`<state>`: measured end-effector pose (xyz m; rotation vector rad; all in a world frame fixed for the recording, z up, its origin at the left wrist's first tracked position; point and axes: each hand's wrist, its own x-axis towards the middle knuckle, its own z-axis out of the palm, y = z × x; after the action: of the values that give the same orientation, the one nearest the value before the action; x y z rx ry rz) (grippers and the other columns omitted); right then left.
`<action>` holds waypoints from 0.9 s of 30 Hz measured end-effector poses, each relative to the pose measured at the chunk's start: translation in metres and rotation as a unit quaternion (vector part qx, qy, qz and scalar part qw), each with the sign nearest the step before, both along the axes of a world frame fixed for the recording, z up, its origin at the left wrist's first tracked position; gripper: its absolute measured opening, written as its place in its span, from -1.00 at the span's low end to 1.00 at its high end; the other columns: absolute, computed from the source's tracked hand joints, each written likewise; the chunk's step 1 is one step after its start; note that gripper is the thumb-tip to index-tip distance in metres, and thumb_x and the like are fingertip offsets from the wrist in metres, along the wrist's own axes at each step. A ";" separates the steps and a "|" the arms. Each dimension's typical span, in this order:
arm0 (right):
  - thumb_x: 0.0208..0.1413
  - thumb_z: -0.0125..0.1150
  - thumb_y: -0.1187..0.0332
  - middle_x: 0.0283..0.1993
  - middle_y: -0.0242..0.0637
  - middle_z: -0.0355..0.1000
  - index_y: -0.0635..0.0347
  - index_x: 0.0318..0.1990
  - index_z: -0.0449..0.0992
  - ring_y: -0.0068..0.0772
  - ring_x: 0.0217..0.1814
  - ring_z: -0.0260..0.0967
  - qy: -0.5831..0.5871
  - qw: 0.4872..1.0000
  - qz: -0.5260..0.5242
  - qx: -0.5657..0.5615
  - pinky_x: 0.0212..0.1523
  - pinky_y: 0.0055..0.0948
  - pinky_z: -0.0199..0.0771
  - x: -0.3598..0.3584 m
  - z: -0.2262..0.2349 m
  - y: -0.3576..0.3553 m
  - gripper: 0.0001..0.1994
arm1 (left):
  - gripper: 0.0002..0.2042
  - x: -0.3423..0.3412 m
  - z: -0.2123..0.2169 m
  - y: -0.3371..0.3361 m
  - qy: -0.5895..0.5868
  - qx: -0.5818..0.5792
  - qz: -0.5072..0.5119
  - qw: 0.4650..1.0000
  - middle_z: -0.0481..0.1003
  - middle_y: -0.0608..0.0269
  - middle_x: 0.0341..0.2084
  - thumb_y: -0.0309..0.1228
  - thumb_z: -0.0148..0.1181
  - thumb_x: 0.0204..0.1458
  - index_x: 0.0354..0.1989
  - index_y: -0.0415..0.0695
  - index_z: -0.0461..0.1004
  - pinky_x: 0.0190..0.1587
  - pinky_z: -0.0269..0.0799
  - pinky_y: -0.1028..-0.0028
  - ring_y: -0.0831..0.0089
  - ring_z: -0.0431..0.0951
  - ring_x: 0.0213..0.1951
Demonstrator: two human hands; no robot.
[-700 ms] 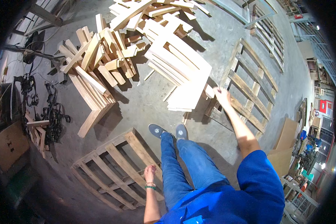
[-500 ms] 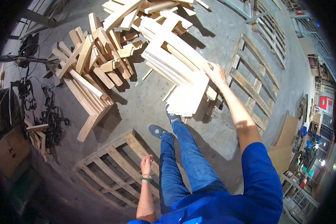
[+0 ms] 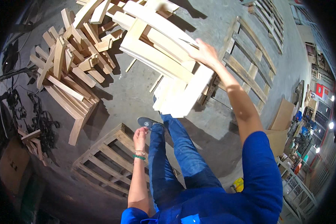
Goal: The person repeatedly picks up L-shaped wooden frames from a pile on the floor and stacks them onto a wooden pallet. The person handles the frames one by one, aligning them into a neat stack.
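Light wooden boards and slats lie in a stack in front of me, some joined at right angles like a frame; glare washes out their near end. My right hand is at the stack's right edge, its fingers closed around a thin, dark, pointed tool whose exact kind I cannot make out. The tool's tip lies over a pale board. My left hand hangs beside my left shoe, away from the wood. Its fingers are curled, and whatever they may hold is hidden.
A jumbled pile of wooden pieces sits at the left. One slatted pallet lies near my left arm, another beyond my right hand. Black straps tangle at far left. A yellow object shows by my right side.
My view has shifted, so the wood stack looks nearer and the floor things sit further left. My left hand has risen toward my shoe. More of the pointed tool in my right hand shows.
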<state>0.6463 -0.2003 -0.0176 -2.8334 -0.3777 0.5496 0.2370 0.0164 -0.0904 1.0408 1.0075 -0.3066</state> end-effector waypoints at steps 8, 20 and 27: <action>-0.21 0.34 0.18 -0.24 -0.06 0.45 0.19 -0.14 0.32 -0.10 -0.22 0.45 -0.093 0.986 -0.129 0.047 -0.26 -0.29 0.42 -0.083 0.076 -0.128 -0.52 | -0.72 0.180 0.007 -0.028 -0.084 0.034 0.020 0.996 0.51 0.22 -0.30 -0.31 0.06 0.09 -0.13 -0.25 0.42 -0.22 0.37 0.55 0.52 0.48 -0.27; -0.12 0.35 0.38 -0.25 -0.35 0.33 0.23 -0.19 0.29 -0.58 -0.27 0.25 0.077 0.933 -0.305 0.176 -0.30 -0.57 0.29 -0.197 0.103 -0.165 -0.62 | -0.67 0.283 -0.024 -0.068 -0.100 -0.053 0.274 0.955 0.34 0.38 -0.56 -0.38 0.32 -0.13 -0.30 -0.18 0.28 -0.51 0.27 0.59 0.64 0.31 -0.51; -0.09 0.29 0.45 -0.20 -0.29 0.32 0.28 -0.11 0.24 -0.50 -0.18 0.28 0.124 0.896 -0.366 0.218 -0.13 -0.52 0.26 -0.181 0.102 -0.151 -0.59 | -0.61 0.258 -0.020 -0.047 -0.053 -0.066 0.229 0.970 0.45 0.28 -0.29 -0.37 0.23 -0.02 -0.05 -0.20 0.26 -0.30 0.40 0.61 0.62 0.44 -0.28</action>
<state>0.4651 -0.3510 0.0841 -2.1914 0.5354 0.5516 0.4948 -0.0303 -0.1100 0.6710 1.0819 0.0601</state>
